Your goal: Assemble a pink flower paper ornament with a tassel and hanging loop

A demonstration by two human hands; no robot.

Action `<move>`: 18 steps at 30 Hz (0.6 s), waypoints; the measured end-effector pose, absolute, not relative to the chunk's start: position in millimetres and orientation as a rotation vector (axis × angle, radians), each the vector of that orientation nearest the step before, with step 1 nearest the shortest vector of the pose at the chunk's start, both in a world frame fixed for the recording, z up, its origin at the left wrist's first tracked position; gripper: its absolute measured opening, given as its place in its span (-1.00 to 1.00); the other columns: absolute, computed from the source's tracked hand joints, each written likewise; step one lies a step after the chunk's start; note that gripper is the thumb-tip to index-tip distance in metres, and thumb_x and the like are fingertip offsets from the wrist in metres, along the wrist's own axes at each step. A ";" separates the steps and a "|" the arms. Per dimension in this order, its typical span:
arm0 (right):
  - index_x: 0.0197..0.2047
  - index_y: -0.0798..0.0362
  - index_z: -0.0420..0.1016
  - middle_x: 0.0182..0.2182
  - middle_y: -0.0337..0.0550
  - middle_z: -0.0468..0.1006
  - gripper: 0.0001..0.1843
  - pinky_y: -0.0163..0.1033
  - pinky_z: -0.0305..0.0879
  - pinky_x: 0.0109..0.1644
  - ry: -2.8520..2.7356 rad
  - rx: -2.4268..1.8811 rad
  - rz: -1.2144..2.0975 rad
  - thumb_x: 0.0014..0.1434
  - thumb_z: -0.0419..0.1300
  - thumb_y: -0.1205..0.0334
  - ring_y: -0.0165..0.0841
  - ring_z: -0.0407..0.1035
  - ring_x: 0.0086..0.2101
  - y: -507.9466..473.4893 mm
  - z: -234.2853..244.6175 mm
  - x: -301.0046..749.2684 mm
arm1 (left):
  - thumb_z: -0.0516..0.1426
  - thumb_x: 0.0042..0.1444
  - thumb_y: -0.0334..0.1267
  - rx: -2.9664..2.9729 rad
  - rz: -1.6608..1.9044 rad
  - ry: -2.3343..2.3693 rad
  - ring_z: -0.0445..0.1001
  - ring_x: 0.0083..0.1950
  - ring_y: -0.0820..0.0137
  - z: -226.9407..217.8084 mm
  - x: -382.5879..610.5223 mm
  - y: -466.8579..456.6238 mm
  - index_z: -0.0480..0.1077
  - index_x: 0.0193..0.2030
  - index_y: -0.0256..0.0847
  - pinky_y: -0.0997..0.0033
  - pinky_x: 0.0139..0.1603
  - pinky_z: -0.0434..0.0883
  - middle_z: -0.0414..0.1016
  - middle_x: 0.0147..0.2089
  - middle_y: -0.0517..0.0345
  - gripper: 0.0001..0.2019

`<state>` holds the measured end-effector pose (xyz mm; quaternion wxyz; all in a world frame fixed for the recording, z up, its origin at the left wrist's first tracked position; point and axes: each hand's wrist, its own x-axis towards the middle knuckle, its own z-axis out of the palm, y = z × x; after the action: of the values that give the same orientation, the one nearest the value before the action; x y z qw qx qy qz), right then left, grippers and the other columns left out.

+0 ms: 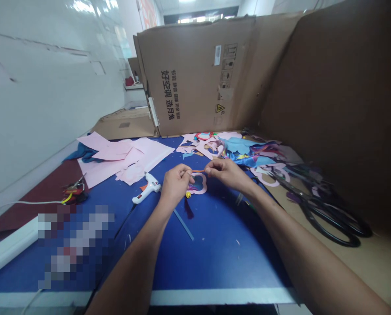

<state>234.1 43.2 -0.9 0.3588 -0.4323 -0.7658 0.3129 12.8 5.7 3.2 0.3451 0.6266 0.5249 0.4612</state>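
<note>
Two hands, the left hand [176, 181] and the right hand [226, 171], pinch an orange strip [198, 171] by its ends above the pink cut-out [199, 186], apparently mid-fitting; placing it calls for steady alignment.

Bright ceiling light, glare on the white wall [34, 87], dim right side, wide-angle edge distortion, pixelated patch lower left

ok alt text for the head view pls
The left hand and right hand pinch a thin orange strip between them over a pink cutout on a blue table. A white glue gun lies to the left, black scissors to the right, paper scraps behind.
</note>
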 end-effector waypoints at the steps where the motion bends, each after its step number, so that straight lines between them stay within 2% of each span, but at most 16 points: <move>1: -0.32 0.04 0.61 -0.45 -0.20 0.57 -0.69 -0.22 0.18 -0.29 -1.961 -1.170 0.782 0.31 0.23 0.00 -0.32 0.34 -0.42 46.8 -2.3 241.1 | 0.15 0.24 -0.27 1.588 1.212 1.375 0.45 -0.55 0.42 3.5 12.6 6.6 0.48 -0.32 -0.14 0.45 -0.47 0.33 0.64 -0.45 0.18 -0.89; 5: -0.25 0.02 0.65 -0.39 -0.15 0.64 -0.76 -0.20 0.14 -0.29 -1.864 -1.525 0.403 0.34 0.21 0.10 -0.27 0.41 -0.38 56.5 -7.7 267.9 | 0.16 0.18 -0.30 1.437 1.307 1.384 0.44 -0.58 0.45 4.2 8.2 11.6 0.46 -0.35 -0.15 0.47 -0.52 0.29 0.65 -0.46 0.16 -0.91; 9: -0.06 0.02 0.72 -0.24 -0.06 0.75 -0.75 -0.19 0.29 -0.18 -1.791 -1.650 0.229 0.36 0.20 0.19 -0.18 0.55 -0.25 60.9 -6.8 286.2 | 0.20 0.16 -0.26 1.229 1.435 1.362 0.41 -0.60 0.48 5.3 1.7 15.4 0.47 -0.31 -0.18 0.51 -0.54 0.24 0.65 -0.46 0.15 -0.93; 14: 0.28 0.00 0.64 0.12 0.07 0.71 -0.52 -0.07 0.43 0.13 -1.853 -1.720 0.066 0.34 0.20 0.28 -0.06 0.59 0.04 62.0 -4.2 298.8 | 0.20 0.15 -0.27 1.056 1.513 1.338 0.40 -0.60 0.52 10.5 1.1 14.9 0.47 -0.29 -0.20 0.54 -0.57 0.20 0.66 -0.44 0.13 -0.93; 18: 0.51 -0.10 0.46 0.25 0.18 0.61 -0.22 -0.01 0.45 0.11 -1.960 -1.965 0.008 0.23 0.40 0.17 0.06 0.58 0.10 65.3 -11.6 292.4 | 0.20 0.14 -0.28 0.994 1.555 1.302 0.38 -0.61 0.53 15.5 3.8 13.5 0.46 -0.29 -0.21 0.56 -0.57 0.19 0.64 -0.45 0.13 -0.94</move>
<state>292.4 65.3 -11.6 0.1821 -0.6962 -0.6944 0.0027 3.8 13.5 15.5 0.4274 0.3978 0.5212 0.6224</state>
